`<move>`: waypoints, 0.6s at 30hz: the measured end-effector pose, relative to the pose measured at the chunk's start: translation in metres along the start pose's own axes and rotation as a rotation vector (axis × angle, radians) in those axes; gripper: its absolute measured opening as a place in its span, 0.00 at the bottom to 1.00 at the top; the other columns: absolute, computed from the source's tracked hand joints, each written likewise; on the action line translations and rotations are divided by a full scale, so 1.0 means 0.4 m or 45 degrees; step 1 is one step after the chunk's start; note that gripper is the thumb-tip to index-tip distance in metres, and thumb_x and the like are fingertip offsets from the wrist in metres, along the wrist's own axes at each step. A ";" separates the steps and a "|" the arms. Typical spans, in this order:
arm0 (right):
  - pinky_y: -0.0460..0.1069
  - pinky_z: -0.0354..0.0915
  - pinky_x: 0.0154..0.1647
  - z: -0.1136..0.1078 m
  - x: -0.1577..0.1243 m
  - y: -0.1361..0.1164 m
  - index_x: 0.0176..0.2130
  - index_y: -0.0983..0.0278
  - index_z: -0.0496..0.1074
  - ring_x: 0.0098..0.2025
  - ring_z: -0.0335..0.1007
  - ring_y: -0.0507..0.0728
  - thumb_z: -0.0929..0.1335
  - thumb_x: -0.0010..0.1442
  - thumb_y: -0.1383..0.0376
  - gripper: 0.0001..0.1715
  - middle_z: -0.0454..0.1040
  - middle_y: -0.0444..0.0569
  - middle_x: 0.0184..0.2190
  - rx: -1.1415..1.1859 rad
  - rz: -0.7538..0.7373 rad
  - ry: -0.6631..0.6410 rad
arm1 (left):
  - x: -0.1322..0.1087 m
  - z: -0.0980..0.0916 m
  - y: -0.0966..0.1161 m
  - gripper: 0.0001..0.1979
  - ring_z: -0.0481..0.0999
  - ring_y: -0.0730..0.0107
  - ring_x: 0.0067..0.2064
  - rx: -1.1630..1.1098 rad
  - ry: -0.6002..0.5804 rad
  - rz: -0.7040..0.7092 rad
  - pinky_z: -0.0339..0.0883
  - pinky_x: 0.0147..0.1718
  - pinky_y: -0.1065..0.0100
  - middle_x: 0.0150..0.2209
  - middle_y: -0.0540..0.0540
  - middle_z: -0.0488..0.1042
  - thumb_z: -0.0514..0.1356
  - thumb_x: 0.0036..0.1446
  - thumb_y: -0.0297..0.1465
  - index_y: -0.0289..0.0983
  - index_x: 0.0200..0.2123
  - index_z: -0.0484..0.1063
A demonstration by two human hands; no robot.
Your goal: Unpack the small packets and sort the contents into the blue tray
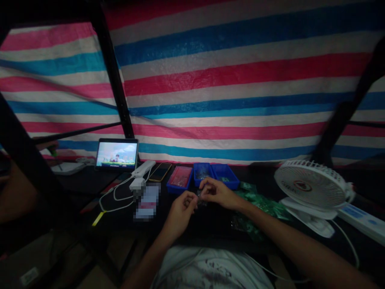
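My left hand (184, 208) and my right hand (215, 193) meet over the dark table, just in front of the blue trays. Between their pinched fingers is a small clear plastic bag (202, 197), and what it contains is too dark to make out. Behind the hands stand a blue tray with a reddish lining and small items (180, 177), a blue tray with small clear items (202, 171), and a blue tray holding a little green (225, 175). Green packets (261, 204) lie piled beside and beneath my right forearm.
A white fan (311, 186) stands at the right, beside a white box (362, 220). On the left are a lit tablet (116, 154), a phone (160, 172), a white power strip (143, 169) and looping cables. Another person's arm (15, 192) shows at the far left.
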State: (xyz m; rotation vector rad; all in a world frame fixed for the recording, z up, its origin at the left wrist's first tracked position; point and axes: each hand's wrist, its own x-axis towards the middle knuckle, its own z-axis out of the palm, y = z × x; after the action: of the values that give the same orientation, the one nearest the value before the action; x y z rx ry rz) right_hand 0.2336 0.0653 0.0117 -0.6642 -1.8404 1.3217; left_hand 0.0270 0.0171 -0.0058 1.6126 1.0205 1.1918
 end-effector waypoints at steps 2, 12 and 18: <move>0.47 0.64 0.36 0.002 0.000 0.002 0.52 0.62 0.69 0.32 0.72 0.53 0.77 0.56 0.58 0.27 0.77 0.43 0.31 -0.016 0.019 -0.035 | 0.001 -0.001 -0.002 0.14 0.71 0.71 0.28 0.004 0.009 0.004 0.63 0.29 0.71 0.29 0.49 0.73 0.61 0.62 0.42 0.36 0.37 0.73; 0.46 0.59 0.33 0.002 -0.005 -0.009 0.37 0.65 0.74 0.31 0.63 0.52 0.72 0.63 0.56 0.14 0.70 0.44 0.30 -0.346 -0.033 -0.048 | 0.000 -0.002 -0.006 0.12 0.71 0.71 0.30 0.012 -0.040 0.038 0.65 0.30 0.71 0.30 0.49 0.72 0.60 0.62 0.39 0.36 0.37 0.74; 0.45 0.56 0.31 0.011 -0.006 -0.008 0.38 0.66 0.73 0.30 0.60 0.51 0.72 0.62 0.55 0.16 0.67 0.42 0.29 -0.351 0.018 -0.121 | 0.001 -0.002 -0.006 0.12 0.71 0.70 0.31 -0.015 -0.046 0.034 0.65 0.30 0.71 0.30 0.49 0.72 0.61 0.62 0.39 0.36 0.37 0.74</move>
State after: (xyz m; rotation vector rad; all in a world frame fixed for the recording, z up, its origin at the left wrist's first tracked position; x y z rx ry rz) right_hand 0.2314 0.0600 0.0132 -0.7688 -2.1217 1.1352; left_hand 0.0261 0.0182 -0.0077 1.6375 0.9703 1.1806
